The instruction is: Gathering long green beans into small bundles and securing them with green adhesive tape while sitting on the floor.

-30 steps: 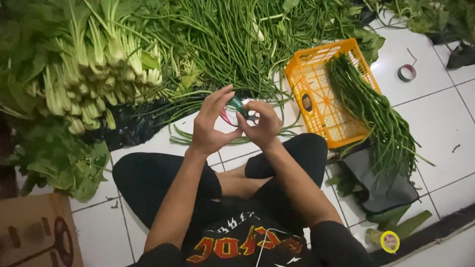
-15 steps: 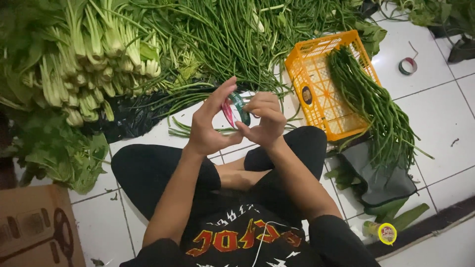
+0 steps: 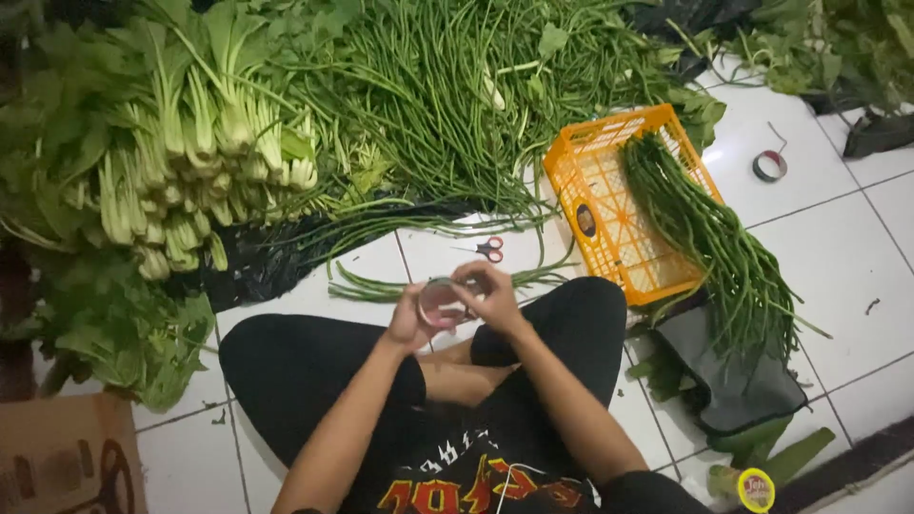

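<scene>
Both hands have dropped lower and closer to my lap than a moment ago, and the scissors (image 3: 489, 249) that were not showing before now lie on the white tile floor (image 3: 819, 257) just above them. My left hand (image 3: 411, 319) cups a small roll of tape (image 3: 442, 303) from the left side, fingers curled around its rim, near the centre of the frame. My right hand (image 3: 490, 293) comes over the roll from the right, fingertips pinched on its upper edge. I sit cross-legged in black trousers, and the roll hovers over my knees. To the upper right an orange plastic crate (image 3: 609, 214) lies on the floor with a bundle of long beans (image 3: 714, 243) draped across it. More long beans (image 3: 447, 95) are heaped at top centre, and leafy greens with pale stalks (image 3: 181, 143) fill the upper left. Another tape roll (image 3: 769, 166) sits on the tiles at far right.
</scene>
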